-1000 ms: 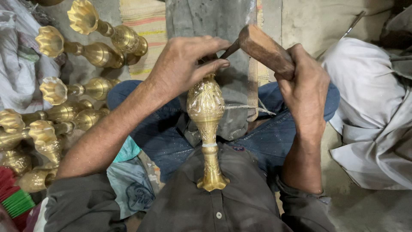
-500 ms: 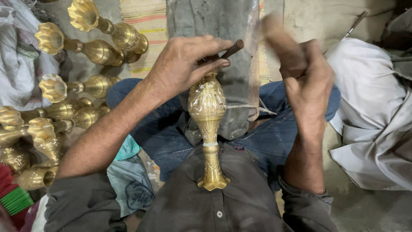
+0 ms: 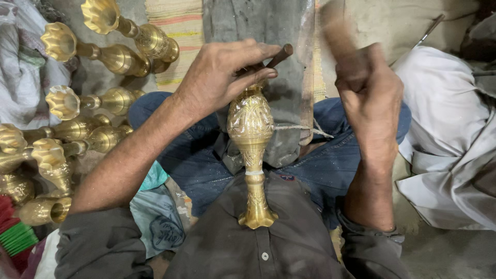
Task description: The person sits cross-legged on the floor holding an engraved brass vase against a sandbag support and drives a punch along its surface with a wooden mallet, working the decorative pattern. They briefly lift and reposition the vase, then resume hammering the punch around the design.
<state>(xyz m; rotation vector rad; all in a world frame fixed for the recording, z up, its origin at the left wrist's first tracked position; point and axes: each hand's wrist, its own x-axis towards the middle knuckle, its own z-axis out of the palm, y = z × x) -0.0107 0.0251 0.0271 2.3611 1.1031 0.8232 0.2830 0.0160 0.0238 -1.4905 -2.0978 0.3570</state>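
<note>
Pinching one punch against one vase.

Soft even daylight, glints on brass vase; right hand motion-blurred; rest sharp.

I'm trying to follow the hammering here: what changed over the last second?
The right hand swung its wooden hammer up and away from the punch; a second ago it sat low against it, now it is raised and blurred. The left hand kept holding the punch on the brass vase, which stayed braced against the chest. The brass vases on the floor did not move.
</note>
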